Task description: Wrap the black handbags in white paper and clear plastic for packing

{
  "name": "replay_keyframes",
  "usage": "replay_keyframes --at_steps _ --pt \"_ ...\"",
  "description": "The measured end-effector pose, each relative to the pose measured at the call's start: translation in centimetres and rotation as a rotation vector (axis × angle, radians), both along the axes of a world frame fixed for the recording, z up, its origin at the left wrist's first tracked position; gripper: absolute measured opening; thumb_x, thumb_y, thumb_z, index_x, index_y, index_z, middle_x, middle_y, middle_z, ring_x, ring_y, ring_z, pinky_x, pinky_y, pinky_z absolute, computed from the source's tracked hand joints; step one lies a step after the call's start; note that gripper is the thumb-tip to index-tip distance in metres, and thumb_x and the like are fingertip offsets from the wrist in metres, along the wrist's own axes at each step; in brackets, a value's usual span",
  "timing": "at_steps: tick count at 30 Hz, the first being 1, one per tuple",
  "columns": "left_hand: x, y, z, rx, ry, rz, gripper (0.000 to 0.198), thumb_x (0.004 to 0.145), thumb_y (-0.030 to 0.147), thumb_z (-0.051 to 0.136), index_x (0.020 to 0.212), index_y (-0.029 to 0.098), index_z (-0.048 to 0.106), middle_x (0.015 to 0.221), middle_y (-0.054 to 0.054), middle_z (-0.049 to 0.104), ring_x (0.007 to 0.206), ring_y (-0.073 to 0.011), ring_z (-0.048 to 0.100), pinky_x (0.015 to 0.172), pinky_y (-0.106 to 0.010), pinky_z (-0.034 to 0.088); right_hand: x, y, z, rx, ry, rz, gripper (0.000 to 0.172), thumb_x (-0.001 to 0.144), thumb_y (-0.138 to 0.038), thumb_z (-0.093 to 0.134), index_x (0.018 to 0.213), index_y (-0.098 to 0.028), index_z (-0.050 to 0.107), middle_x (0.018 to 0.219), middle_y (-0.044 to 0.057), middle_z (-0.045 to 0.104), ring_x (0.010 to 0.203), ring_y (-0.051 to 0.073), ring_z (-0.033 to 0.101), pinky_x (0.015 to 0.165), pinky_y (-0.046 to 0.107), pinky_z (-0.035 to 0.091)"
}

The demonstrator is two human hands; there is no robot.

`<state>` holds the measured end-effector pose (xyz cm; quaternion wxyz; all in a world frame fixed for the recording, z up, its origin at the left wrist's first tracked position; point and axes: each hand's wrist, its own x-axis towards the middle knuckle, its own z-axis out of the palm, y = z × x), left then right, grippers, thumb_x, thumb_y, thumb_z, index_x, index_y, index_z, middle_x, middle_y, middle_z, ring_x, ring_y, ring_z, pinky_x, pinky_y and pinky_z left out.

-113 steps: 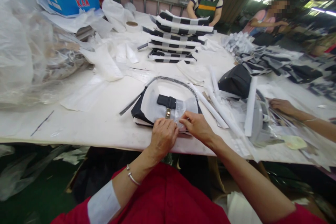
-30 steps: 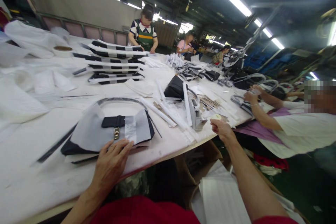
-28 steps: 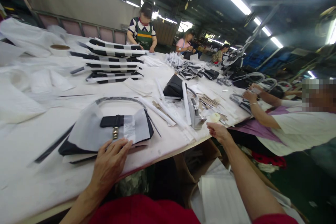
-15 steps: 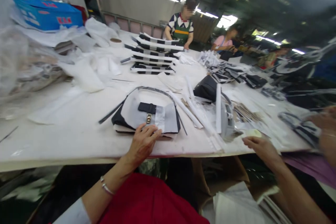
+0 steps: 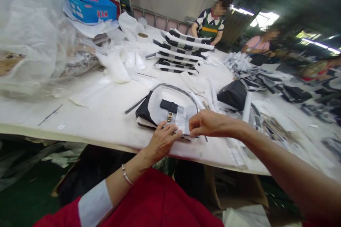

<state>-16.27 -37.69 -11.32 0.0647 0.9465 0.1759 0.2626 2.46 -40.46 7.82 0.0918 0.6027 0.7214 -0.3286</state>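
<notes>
A black handbag (image 5: 144, 111) lies on the table before me, its front covered with pale grey wrapping paper (image 5: 157, 103). Over the paper lie a black strap with a gold clasp (image 5: 169, 116) and a shiny pale strip (image 5: 180, 118). My left hand (image 5: 162, 138) rests on the bag's lower front edge with its fingers laid out flat, just below the clasp. At the bag's right edge is my right hand (image 5: 201, 124), fingers curled and pressed together beside the strip. Whatever it pinches is hidden. A thin dark handle (image 5: 173, 87) arches behind the bag.
Behind the bag stands a stack of black-and-white wrapped bags (image 5: 183, 51). To the right are another black bag (image 5: 233, 94) and white paper rolls (image 5: 247, 108). Clear plastic (image 5: 34, 46) and a blue box (image 5: 90, 9) occupy the left. Co-workers (image 5: 210, 25) are across the table.
My right hand has moved left from the table's right side to the bag's right edge. My left hand stays on the bag. The view has turned left, and the neighbour's hands at right are out of sight.
</notes>
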Motion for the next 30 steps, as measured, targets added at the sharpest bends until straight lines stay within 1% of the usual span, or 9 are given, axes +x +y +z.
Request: replay_keyframes --at_steps 2,4,6,9,13,17,22,26,30 --pt "-0.2 0.1 0.3 0.002 0.016 -0.013 0.045 0.093 0.013 0.049 0.135 0.029 0.050 0.121 -0.004 0.060 0.117 -0.0181 0.054 0.112 -0.043 0.030 -1.0 1.8 -0.6 -0.048 -0.088 0.069 0.020 0.078 -0.037 0.066 0.078 -0.019 0.075 0.062 -0.001 0.067 0.058 0.012 0.056 0.056 0.023 0.035" --pt "-0.5 0.1 0.6 0.008 0.040 -0.032 0.054 0.092 0.011 0.050 0.142 0.030 0.043 0.121 -0.005 0.059 0.120 -0.0184 0.052 0.112 -0.041 0.030 -1.8 3.2 -1.1 -0.076 -0.180 0.128 0.021 0.077 -0.039 0.067 0.080 -0.020 0.076 0.065 0.000 0.068 0.060 0.012 0.056 0.056 0.023 0.034" --pt "-0.6 0.2 0.9 0.013 0.062 -0.053 0.058 0.092 0.011 0.049 0.145 0.030 0.039 0.122 -0.006 0.058 0.124 -0.0196 0.049 0.112 -0.042 0.030 -2.3 4.4 -1.5 -0.091 -0.265 0.195 0.021 0.076 -0.038 0.068 0.083 -0.021 0.077 0.069 0.001 0.070 0.062 0.013 0.058 0.056 0.023 0.034" --pt "-0.8 0.3 1.1 0.004 0.074 -0.071 0.053 0.092 0.013 0.050 0.142 0.031 0.043 0.125 -0.006 0.057 0.125 -0.0207 0.048 0.112 -0.043 0.029 -2.8 5.9 -2.3 -0.080 -0.361 0.294 0.018 0.073 -0.033 0.070 0.085 -0.022 0.078 0.071 0.001 0.072 0.064 0.014 0.061 0.057 0.023 0.035" --pt "-0.8 0.4 1.1 -0.031 0.072 -0.081 0.049 0.091 0.014 0.052 0.138 0.030 0.047 0.127 -0.006 0.057 0.123 -0.0206 0.049 0.111 -0.043 0.030 -3.5 7.1 -3.6 -0.073 -0.458 0.412 0.015 0.072 -0.031 0.072 0.083 -0.023 0.077 0.070 0.002 0.073 0.068 0.017 0.065 0.060 0.024 0.038" --pt "-0.9 0.4 1.2 -0.053 0.055 -0.100 0.049 0.090 0.014 0.052 0.137 0.029 0.048 0.126 -0.007 0.058 0.122 -0.0215 0.049 0.110 -0.043 0.029 -4.0 8.0 -4.5 -0.081 -0.524 0.509 0.014 0.072 -0.031 0.076 0.082 -0.021 0.076 0.072 0.003 0.073 0.072 0.018 0.068 0.063 0.025 0.042" --pt "-0.8 0.4 1.2 -0.072 0.043 -0.104 0.049 0.091 0.014 0.051 0.137 0.029 0.047 0.127 -0.007 0.058 0.124 -0.0223 0.047 0.110 -0.044 0.028 -4.2 8.3 -5.4 -0.042 -0.544 0.569 0.018 0.069 -0.031 0.079 0.083 -0.020 0.075 0.072 0.003 0.073 0.074 0.018 0.069 0.065 0.024 0.043" --pt "-0.8 0.4 1.2 -0.077 0.042 -0.105 0.047 0.092 0.014 0.051 0.136 0.029 0.048 0.126 -0.006 0.058 0.123 -0.0222 0.048 0.110 -0.044 0.028 -4.1 8.3 -6.4 -0.006 -0.546 0.629 0.020 0.072 -0.031 0.078 0.088 -0.020 0.075 0.079 0.004 0.075 0.078 0.020 0.070 0.068 0.027 0.044" --pt "-0.8 0.3 1.1 -0.081 0.032 -0.101 0.045 0.093 0.016 0.051 0.135 0.030 0.049 0.125 -0.006 0.059 0.121 -0.0220 0.049 0.110 -0.044 0.029 -3.9 8.1 -7.2 0.061 -0.539 0.709 0.022 0.074 -0.027 0.078 0.094 -0.020 0.074 0.085 0.005 0.076 0.083 0.021 0.070 0.073 0.029 0.042"
